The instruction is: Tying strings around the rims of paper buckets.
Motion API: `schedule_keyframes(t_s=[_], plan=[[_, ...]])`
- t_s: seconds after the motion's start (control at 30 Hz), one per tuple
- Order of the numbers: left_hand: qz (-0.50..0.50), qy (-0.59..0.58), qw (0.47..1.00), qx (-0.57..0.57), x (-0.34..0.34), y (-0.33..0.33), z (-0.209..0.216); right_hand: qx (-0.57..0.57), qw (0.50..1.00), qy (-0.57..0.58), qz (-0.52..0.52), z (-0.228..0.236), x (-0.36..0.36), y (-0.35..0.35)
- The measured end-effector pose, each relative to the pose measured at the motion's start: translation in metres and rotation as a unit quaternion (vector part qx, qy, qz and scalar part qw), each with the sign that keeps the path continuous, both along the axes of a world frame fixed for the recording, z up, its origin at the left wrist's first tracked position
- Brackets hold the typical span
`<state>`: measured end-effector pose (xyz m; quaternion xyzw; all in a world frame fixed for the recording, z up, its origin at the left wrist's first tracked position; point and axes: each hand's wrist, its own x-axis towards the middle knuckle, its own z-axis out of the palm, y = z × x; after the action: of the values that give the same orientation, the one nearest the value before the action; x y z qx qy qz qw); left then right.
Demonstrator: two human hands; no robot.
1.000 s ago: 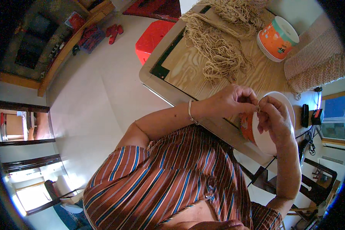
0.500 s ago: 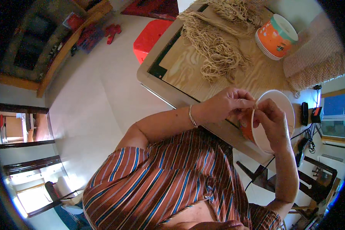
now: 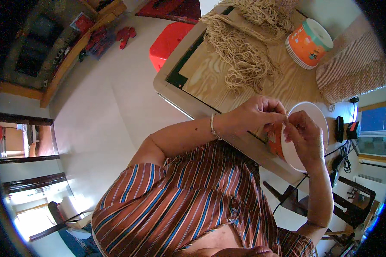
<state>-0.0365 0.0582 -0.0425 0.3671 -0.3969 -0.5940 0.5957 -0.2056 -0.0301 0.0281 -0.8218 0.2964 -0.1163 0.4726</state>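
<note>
R hand shifted slightly, tbl over pale flr.

Whether the left hand and right hand pinch anything where they meet is too small to tell; they hide part of the orange tub by the tabletop's near edge. Picture's top cuts off the twine at the far edge; the left edge partly hides the red stool
</note>
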Motion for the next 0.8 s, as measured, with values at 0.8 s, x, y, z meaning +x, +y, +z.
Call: schedule_keyframes(t_s=[0.8], plan=[[-0.054, -0.114, 0.992, -0.024, 0.003, -0.004, -0.006, 0.205, 0.976, -0.049, -0.051, 0.015, -0.002, -0.008]])
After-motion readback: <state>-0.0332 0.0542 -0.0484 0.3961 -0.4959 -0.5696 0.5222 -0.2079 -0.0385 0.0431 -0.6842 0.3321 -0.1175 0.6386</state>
